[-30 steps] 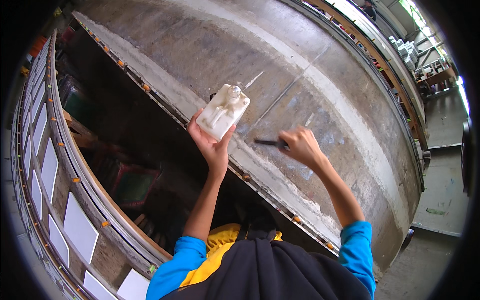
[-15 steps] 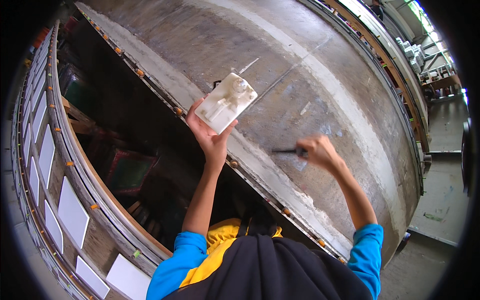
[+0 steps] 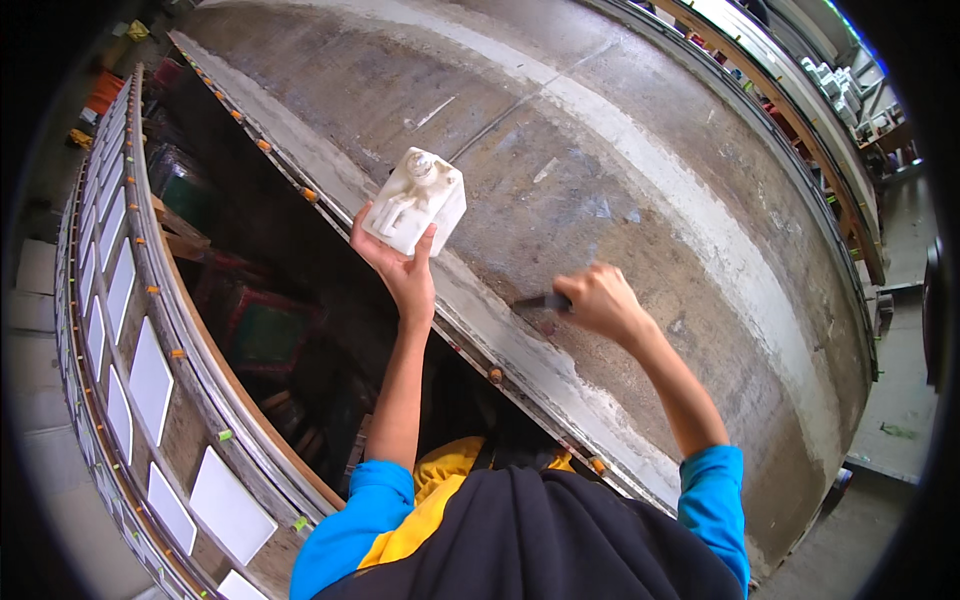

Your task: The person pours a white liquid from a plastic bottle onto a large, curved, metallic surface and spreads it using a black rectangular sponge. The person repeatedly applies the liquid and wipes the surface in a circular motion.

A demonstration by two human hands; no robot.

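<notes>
My left hand (image 3: 402,283) holds up a white, mould-like block (image 3: 425,200) over the near edge of the long table, thumb on one side and fingers round the other. A rounded knob and a long narrow shape stand out on the block's upper face. To the right, my right hand (image 3: 603,302) is closed in a fist over the worn grey-brown tabletop (image 3: 640,170). From that fist a short dark tool (image 3: 543,302) points left; motion blur hides its exact kind. Tool and block are apart.
Along the table's near edge runs a rail with orange knobs (image 3: 496,375). A second long table at the left carries rows of white flat panels (image 3: 230,505). Between the tables, a dark gap holds red-rimmed green frames (image 3: 268,335). Shelving (image 3: 820,190) lies beyond the far edge.
The white block has tilted, now showing more of its right side. Both hands appear shifted slightly left, and the dark tool has turned in my right fist. The whole view has shifted a little.
</notes>
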